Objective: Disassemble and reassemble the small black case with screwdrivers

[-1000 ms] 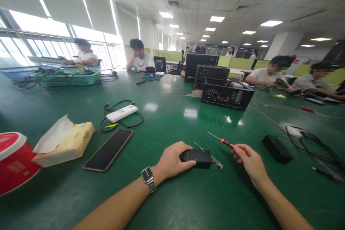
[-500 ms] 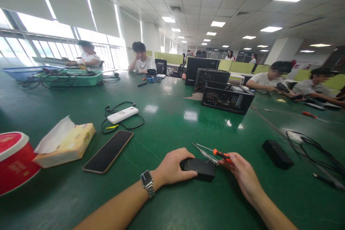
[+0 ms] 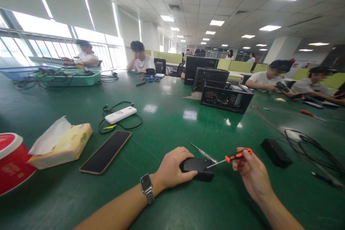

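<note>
My left hand (image 3: 175, 167), with a watch on its wrist, grips the left end of a black box (image 3: 201, 169) lying on the green table. Between the fingers of my right hand (image 3: 252, 172) is an orange and black screwdriver (image 3: 238, 155). Its shaft points left, and the tip is at the top face of the black box. Just behind the box lies a thin, clear pointed tool (image 3: 203, 152), which neither hand holds.
A phone (image 3: 106, 152), a tissue pack (image 3: 63, 145) and a red tub (image 3: 13, 165) are at left. A white device (image 3: 120, 114) lies beyond. Right are a second black box (image 3: 276, 153) and cables (image 3: 314, 147). Computer cases (image 3: 226, 97) and people are farther back.
My right hand has turned the screwdriver, so its tip has swung from beyond the box down to the box's top. My left hand has stayed on the box.
</note>
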{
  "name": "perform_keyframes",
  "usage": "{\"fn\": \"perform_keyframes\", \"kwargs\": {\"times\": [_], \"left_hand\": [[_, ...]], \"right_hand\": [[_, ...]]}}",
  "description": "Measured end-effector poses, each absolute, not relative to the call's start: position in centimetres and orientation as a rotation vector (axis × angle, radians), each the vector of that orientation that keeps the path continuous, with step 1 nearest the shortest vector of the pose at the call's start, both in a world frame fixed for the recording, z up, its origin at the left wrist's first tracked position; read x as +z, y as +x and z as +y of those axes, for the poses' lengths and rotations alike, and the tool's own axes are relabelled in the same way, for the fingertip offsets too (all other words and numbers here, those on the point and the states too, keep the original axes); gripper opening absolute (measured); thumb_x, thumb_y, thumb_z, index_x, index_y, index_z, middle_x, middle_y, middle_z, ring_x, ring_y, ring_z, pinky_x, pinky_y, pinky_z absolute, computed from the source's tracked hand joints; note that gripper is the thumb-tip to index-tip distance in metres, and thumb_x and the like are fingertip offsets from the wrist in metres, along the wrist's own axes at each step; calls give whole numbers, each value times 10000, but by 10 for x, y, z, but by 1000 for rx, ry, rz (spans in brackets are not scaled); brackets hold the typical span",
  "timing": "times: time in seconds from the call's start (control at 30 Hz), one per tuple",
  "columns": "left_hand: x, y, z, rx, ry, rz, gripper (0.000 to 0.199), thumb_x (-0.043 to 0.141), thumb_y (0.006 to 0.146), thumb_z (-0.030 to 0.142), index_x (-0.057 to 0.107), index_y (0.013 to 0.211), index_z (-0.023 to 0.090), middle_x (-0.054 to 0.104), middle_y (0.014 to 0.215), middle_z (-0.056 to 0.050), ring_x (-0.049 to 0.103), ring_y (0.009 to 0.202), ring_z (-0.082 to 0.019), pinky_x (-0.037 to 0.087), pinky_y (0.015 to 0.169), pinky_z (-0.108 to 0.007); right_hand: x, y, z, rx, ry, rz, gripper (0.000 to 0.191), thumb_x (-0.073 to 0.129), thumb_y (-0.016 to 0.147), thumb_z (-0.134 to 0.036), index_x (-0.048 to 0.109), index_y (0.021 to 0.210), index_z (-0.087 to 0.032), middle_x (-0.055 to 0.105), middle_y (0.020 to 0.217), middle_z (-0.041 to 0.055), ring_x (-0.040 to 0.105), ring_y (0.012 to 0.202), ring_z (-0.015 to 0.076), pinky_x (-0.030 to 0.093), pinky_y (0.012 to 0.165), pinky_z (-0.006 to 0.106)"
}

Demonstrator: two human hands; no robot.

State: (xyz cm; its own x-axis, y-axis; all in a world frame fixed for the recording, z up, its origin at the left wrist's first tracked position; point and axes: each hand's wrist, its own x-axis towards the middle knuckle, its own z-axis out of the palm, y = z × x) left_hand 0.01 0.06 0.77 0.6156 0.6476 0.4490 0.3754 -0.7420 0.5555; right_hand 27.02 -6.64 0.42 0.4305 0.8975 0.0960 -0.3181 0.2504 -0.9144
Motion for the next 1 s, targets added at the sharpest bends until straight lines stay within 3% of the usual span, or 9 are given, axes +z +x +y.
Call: {"fn": "perform_keyframes", "kwargs": {"times": [1.0], "left_hand": [[8, -1, 5, 830, 2469, 816, 331, 722, 748, 382, 658, 1007, 186, 667, 952, -57, 600, 878, -214, 487, 788, -307]], "right_hand": [[9, 271, -68, 663, -1055, -784, 300, 722, 782, -412, 653, 960, -180, 648, 636, -7, 581, 535, 125, 461, 483, 232]]}}
